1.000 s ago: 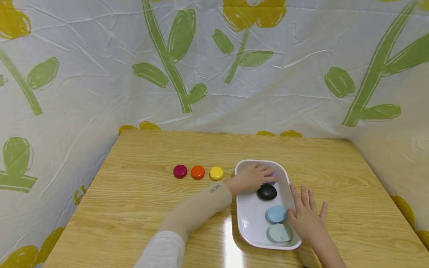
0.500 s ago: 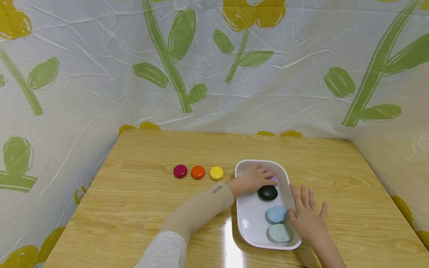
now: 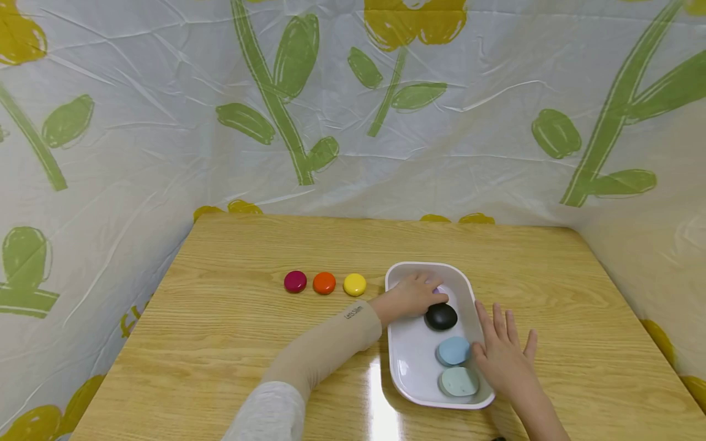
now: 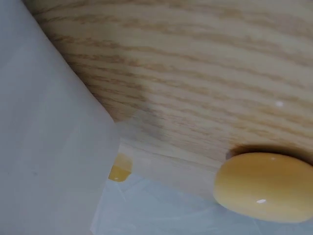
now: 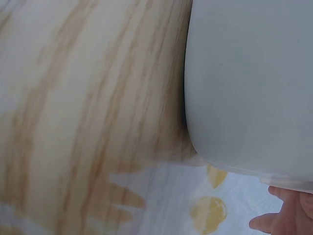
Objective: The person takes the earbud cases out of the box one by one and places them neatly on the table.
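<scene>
My left hand reaches into the far end of the white tray and holds a purple stone, mostly hidden under its fingers. Its thumb side is close to a smooth black stone. Along the right side of the tray lies my right hand, fingers straight and spread, thumb at the rim. Nearer in the tray are a light blue stone and a pale green stone. In the right wrist view, part of a hand shows below the tray's outer wall.
Left of the tray, a yellow stone, an orange stone and a dark magenta stone form a row on the wooden table. A flower-patterned curtain surrounds the table's back and sides.
My left hand has shifted slightly left inside the tray, and the purple stone has moved left with it. The right hand keeps its place at the tray's side.
</scene>
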Demonstrator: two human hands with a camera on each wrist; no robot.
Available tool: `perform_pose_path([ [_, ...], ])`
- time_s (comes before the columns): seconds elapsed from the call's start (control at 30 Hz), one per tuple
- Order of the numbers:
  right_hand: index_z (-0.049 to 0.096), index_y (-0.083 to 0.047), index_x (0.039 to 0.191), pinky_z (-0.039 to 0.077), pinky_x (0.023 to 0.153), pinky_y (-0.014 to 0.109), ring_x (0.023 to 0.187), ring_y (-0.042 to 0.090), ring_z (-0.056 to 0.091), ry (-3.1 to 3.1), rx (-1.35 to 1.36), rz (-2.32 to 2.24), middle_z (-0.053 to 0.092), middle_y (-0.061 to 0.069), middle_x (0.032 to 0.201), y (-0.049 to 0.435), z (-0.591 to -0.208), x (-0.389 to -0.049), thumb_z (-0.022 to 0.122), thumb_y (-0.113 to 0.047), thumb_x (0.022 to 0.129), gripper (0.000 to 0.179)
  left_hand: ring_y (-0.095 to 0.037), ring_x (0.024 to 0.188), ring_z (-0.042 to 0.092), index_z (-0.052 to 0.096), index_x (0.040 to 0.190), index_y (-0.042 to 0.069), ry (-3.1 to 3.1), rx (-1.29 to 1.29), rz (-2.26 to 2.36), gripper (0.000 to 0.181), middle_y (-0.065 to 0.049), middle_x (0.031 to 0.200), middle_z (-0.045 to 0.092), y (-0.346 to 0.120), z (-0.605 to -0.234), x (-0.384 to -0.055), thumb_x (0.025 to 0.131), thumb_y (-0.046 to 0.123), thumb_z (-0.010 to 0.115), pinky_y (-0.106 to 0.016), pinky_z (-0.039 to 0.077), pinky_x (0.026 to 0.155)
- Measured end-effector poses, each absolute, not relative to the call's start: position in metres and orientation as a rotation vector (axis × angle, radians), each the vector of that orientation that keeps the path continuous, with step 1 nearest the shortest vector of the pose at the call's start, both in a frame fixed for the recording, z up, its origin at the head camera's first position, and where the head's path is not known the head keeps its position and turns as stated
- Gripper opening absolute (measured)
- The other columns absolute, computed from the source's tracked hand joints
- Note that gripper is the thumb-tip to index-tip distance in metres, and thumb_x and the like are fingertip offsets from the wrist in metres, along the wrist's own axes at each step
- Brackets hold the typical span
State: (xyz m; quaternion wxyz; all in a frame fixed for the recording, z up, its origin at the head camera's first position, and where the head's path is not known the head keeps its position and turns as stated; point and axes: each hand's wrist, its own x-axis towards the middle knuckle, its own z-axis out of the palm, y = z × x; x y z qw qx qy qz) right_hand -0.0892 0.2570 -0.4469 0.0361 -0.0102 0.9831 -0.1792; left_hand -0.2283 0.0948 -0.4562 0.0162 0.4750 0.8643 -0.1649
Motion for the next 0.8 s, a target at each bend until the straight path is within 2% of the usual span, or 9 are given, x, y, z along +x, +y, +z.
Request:
perform_pose_path([
  [0.2, 0.001, -0.02, 0.148, -0.026, 0.092, 0.06, 0.134, 0.041, -0.013, 3.025, -0.029, -0.552, 0.004, 0.029, 0.147, 0.256, -0.447, -0.089, 0.038, -0.024, 0.093, 0.066, -0.02, 0.115, 0.04, 0.043, 0.127, 0.036, 2.704, 1.572, -0.43, 0.038, 0.0, 0.135, 0.036, 0.089, -0.46, -0.233, 0.09, 0.038, 0.052, -0.033, 0.034, 0.097],
  [0.43, 0.001, -0.02, 0.148, -0.026, 0.092, 0.06, 0.135, 0.041, -0.013, 3.036, -0.03, -0.55, 0.005, 0.029, 0.147, 0.256, -0.447, -0.089, 0.038, -0.023, 0.093, 0.066, -0.023, 0.117, 0.042, 0.045, 0.126, 0.037, 2.73, 1.586, -0.293, 0.034, -0.003, 0.137, 0.034, 0.079, -0.45, -0.238, 0.093, 0.037, 0.048, -0.034, 0.038, 0.095],
  [0.63, 0.001, -0.02, 0.148, -0.026, 0.092, 0.06, 0.135, 0.04, -0.015, 3.027, -0.033, -0.548, 0.004, 0.028, 0.147, 0.256, -0.447, -0.089, 0.039, -0.024, 0.093, 0.067, -0.021, 0.099, 0.046, 0.048, 0.12, 0.033, 2.787, 1.64, -0.195, 0.03, -0.004, 0.122, 0.04, 0.061, -0.431, -0.24, 0.091, 0.03, 0.052, -0.033, 0.044, 0.081],
  [0.8, 0.001, -0.019, 0.148, -0.024, 0.092, 0.062, 0.135, 0.04, -0.014, 3.027, -0.033, -0.546, 0.004, 0.028, 0.148, 0.257, -0.447, -0.089, 0.039, -0.024, 0.093, 0.067, -0.023, 0.097, 0.045, 0.048, 0.121, 0.032, 2.867, 1.598, -0.127, 0.031, -0.005, 0.117, 0.04, 0.035, -0.422, -0.241, 0.09, 0.026, 0.051, -0.035, 0.043, 0.083],
])
